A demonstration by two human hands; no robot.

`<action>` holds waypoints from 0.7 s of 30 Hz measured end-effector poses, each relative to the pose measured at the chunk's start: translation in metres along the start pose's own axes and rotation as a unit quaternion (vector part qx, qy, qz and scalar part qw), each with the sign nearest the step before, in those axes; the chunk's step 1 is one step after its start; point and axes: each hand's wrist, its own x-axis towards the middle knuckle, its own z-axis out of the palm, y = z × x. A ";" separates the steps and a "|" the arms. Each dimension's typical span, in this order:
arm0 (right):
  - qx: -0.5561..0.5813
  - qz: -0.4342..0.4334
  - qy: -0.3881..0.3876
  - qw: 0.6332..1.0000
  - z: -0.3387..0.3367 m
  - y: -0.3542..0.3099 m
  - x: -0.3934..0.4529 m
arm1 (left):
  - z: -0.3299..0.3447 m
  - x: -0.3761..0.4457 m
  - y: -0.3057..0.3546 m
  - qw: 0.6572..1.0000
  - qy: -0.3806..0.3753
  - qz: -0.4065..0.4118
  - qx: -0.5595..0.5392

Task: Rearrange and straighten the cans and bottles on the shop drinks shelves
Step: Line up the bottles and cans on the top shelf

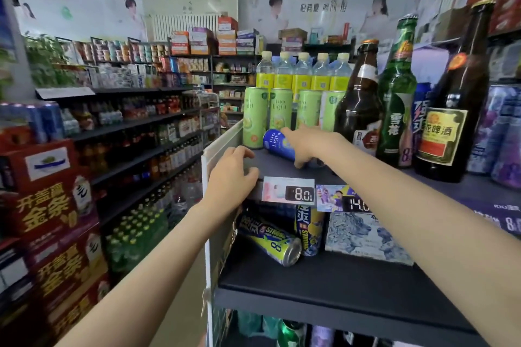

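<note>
A blue Rio Light can [277, 143] lies on its side on the top shelf [366, 177]. My right hand [308, 141] grips it, fingers over the top and thumb underneath. My left hand [232, 177] rests on the shelf's front left corner with fingers curled over the edge. Behind the blue can stand several green Rio Light cans [255, 117], and behind those, yellow-labelled water bottles [303, 73]. A brown bottle [359, 104], a green bottle [396, 98] and a dark beer bottle [451, 118] stand upright to the right.
On the shelf below, a yellow-and-blue Strong can [272, 242] lies tipped on its side beside an upright one [308, 229] and a blue-white carton [366, 236]. Purple cans [501, 132] crowd the far right. Across the aisle stand red cartons [48, 205] and drinks shelves [141, 135].
</note>
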 end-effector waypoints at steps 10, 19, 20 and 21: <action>0.362 0.011 0.298 0.883 0.034 -0.006 -0.041 | -0.005 -0.001 -0.005 0.999 0.005 0.028 -0.031; 0.399 0.008 0.321 0.859 0.032 0.001 -0.051 | -0.005 -0.003 -0.003 0.999 0.005 0.031 -0.019; 0.363 0.002 0.291 0.886 0.031 0.001 -0.053 | -0.005 -0.003 -0.003 0.999 0.004 0.030 -0.018; 0.327 -0.006 0.267 0.906 0.030 0.000 -0.055 | -0.004 -0.002 -0.003 0.999 0.004 0.030 -0.018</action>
